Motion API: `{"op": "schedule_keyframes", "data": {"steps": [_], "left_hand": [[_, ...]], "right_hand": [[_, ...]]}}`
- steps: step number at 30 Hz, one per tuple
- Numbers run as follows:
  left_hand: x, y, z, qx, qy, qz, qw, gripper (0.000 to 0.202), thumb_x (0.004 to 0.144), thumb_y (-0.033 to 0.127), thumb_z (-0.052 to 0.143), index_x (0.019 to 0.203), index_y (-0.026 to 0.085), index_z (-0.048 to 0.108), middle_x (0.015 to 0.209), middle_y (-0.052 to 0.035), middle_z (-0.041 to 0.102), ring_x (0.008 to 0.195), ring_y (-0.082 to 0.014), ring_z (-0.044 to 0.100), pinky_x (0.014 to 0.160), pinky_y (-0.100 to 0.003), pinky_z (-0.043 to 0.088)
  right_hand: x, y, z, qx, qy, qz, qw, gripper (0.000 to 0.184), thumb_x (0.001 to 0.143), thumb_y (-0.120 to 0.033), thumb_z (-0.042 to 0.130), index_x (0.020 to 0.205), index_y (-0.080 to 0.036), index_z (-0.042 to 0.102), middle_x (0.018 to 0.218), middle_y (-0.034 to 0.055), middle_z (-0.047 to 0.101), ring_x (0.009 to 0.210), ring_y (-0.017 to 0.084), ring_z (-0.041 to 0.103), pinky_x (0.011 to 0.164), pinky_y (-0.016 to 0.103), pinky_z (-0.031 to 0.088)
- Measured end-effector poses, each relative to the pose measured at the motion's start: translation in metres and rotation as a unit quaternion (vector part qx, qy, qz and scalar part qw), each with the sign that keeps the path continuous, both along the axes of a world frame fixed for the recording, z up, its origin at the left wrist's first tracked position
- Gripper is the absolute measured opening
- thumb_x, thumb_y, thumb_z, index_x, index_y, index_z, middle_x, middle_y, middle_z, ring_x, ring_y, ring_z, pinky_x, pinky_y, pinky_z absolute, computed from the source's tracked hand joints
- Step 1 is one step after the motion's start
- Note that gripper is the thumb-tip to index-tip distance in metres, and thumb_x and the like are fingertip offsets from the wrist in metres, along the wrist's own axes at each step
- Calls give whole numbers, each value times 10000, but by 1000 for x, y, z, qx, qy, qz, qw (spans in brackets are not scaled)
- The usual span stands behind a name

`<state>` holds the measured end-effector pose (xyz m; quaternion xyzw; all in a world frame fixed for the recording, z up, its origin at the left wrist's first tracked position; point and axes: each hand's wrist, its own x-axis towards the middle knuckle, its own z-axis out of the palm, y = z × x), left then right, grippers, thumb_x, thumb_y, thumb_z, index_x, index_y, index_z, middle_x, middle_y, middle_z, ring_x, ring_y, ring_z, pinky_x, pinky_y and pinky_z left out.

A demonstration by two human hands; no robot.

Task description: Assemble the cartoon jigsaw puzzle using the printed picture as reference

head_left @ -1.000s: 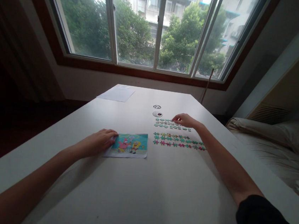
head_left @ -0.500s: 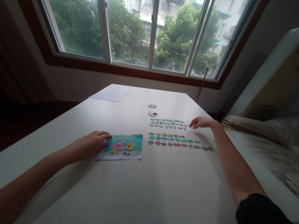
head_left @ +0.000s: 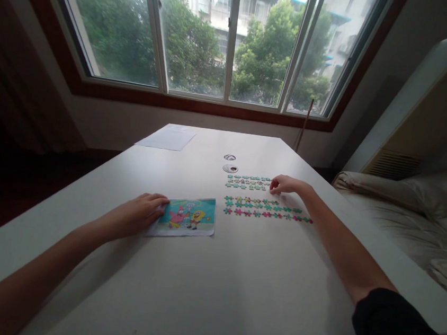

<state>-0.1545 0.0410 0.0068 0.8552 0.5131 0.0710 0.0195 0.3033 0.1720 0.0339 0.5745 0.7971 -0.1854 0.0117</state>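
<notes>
A printed cartoon picture sheet [head_left: 188,216] lies flat on the white table, with a pink star figure and a yellow square figure on teal. My left hand [head_left: 141,212] rests over its left edge, fingers stretched out. At the right end of the upper rows of jigsaw pieces [head_left: 245,187] is my right hand [head_left: 285,184]. Its fingertips are pinched together close to the tabletop; whatever is between them is hidden. Nearer to me run the lower rows of jigsaw pieces [head_left: 267,215], teal, pink and yellow, passing in front of my right hand.
Two round pieces, an upper disc [head_left: 230,157] and a lower disc [head_left: 230,168], lie behind the rows. White paper [head_left: 166,137] is at the table's far left corner. A padded cushioned seat [head_left: 402,218] stands to the right, and a window [head_left: 228,45] fills the far wall.
My right hand has shifted left along the upper rows, its fingers drawn closer together. My left hand stays on the picture sheet. The view has tilted very slightly.
</notes>
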Motion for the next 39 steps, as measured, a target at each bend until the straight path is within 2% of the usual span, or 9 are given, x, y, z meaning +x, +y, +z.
{"op": "schedule_keyframes", "data": {"steps": [5,8,10,13,16,20,24,30,39], "left_hand": [[1,-2,2,-5,3,0,1000,474,847,406,329,1153,133,566,1193,-127,563,1101,-267,505,955,-352,386],[2,-2,3,-7,-10,3,1000,476,840,418,335,1143,136,572,1176,-126,573,1090,-270,512,952,-357,390],[2,-2,3,-14,-18,6,1000,479,835,433,341,1144,146,568,1171,-123,575,1085,-271,512,950,-365,389],[1,-2,3,-25,-25,17,999,476,833,447,343,1146,161,560,1166,-115,573,1083,-268,507,940,-369,394],[1,-3,3,-26,-21,21,999,466,833,443,344,1141,165,557,1165,-109,571,1084,-265,504,939,-365,393],[2,-5,3,-22,-15,12,1000,460,841,436,336,1128,156,562,1165,-116,565,1091,-266,496,946,-367,382],[1,-5,5,-26,-15,14,999,467,846,445,345,1149,151,544,1160,-121,562,1075,-264,503,933,-370,393],[-2,-5,3,-23,-27,0,999,493,850,492,343,1150,156,545,1188,-117,546,1098,-258,494,947,-349,387],[-5,-4,4,-32,-14,16,999,532,854,508,319,1177,137,521,1195,-122,526,1075,-253,509,936,-347,392]], "right_hand": [[-7,-9,13,28,21,11,999,229,607,-263,682,783,-118,671,752,64,667,674,167,589,594,245,431],[-28,-25,25,53,62,39,996,284,677,-280,639,918,-130,646,813,61,663,710,147,588,623,237,439],[-50,-46,26,57,104,72,990,302,747,-318,579,1006,-167,617,864,43,660,735,122,590,638,221,445],[-81,-85,13,10,228,148,962,251,754,-339,579,910,-152,642,772,36,661,683,119,595,590,217,444],[-98,-122,-8,-9,295,133,946,224,725,-331,613,844,-144,640,693,17,647,625,108,578,555,204,425],[-95,-147,-23,110,254,123,953,148,751,-288,590,775,-152,644,643,-3,597,568,90,505,547,203,381],[-86,-158,-27,201,248,120,940,209,845,-285,473,782,-156,625,696,12,583,618,100,499,606,220,389],[-90,-179,-32,196,197,130,952,240,811,-231,494,1018,-181,604,781,29,568,688,128,521,684,257,418],[-101,-191,-28,175,180,114,961,197,789,-232,523,960,-171,599,744,23,552,697,137,503,673,259,405]]}}
